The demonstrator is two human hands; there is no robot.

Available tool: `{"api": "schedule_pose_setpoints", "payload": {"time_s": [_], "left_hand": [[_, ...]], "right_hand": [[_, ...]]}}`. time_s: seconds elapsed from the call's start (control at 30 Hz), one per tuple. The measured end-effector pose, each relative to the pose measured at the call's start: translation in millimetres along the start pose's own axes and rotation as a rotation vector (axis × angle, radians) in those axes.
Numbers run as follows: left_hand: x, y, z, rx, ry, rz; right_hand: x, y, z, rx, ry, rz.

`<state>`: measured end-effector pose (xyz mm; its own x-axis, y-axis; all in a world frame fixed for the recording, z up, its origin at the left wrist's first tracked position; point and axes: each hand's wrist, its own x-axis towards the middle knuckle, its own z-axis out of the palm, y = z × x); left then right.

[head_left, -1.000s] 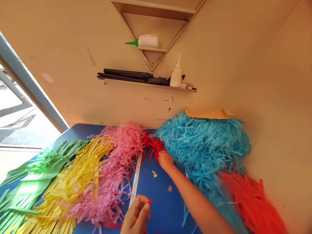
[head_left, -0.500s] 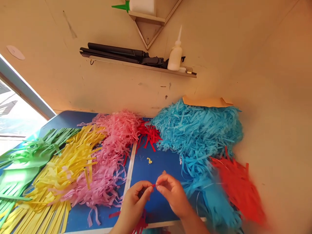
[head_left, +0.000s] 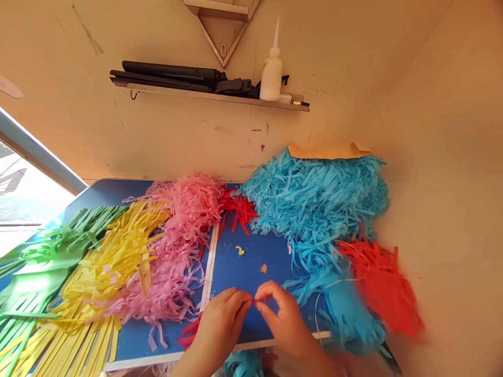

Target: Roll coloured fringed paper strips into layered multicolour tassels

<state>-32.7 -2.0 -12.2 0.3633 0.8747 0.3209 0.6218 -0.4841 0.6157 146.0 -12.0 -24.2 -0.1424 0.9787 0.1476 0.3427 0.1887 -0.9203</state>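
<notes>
Near the front edge of the blue table [head_left: 243,277], my left hand [head_left: 223,319] and my right hand [head_left: 285,319] meet fingertip to fingertip. Both pinch a tiny dark pink or red strip [head_left: 253,300], mostly covered by the fingers. Red paper fringe [head_left: 190,331] shows beside my left wrist, partly behind it. Beyond the fingers lie a small orange-brown scrap [head_left: 263,268] and a yellow scrap [head_left: 239,251]. To the right of my right hand is blue tissue fringe [head_left: 351,309], with a thin white string [head_left: 316,314] hanging by it.
Green [head_left: 43,277], yellow [head_left: 106,267] and pink [head_left: 168,272] fringes cover the left side. A large blue fringe pile [head_left: 318,193] stands at back right, red fringe [head_left: 389,293] beside it. A wall shelf [head_left: 220,98] holds a white bottle [head_left: 271,76] and black hair straighteners [head_left: 168,73].
The view has shifted slightly. My hands stay pinched together, with my left fingers closed up more. The orange-brown scrap, mostly behind my right fingers before, now shows fully.
</notes>
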Motion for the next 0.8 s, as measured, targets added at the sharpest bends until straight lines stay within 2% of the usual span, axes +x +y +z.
{"api": "schedule_pose_setpoints", "payload": {"time_s": [0.1, 0.23, 0.3, 0.4, 0.53, 0.67, 0.8], "left_hand": [[-3, 1, 0, 0.054, -0.013, 0.027], [-4, 4, 1, 0.006, -0.031, -0.003], [-4, 4, 0, -0.088, -0.069, -0.057], [-6, 3, -4, -0.295, -0.196, -0.185], [-9, 0, -6, -0.524, -0.309, -0.319], [-9, -2, -3, -0.644, -0.277, -0.383], [-6, -2, -1, -0.509, -0.199, -0.258]], "right_hand": [[-3, -1, 2, -0.032, 0.009, -0.073], [-5, -2, 3, -0.011, 0.017, -0.048], [-7, -2, 2, -0.008, 0.001, -0.018], [-10, -1, 0, 0.037, -0.054, 0.061], [-11, 5, 0, 0.238, -0.105, 0.166], [-7, 8, -1, 0.416, -0.137, 0.220], [-4, 6, -4, 0.336, -0.109, 0.136]]}}
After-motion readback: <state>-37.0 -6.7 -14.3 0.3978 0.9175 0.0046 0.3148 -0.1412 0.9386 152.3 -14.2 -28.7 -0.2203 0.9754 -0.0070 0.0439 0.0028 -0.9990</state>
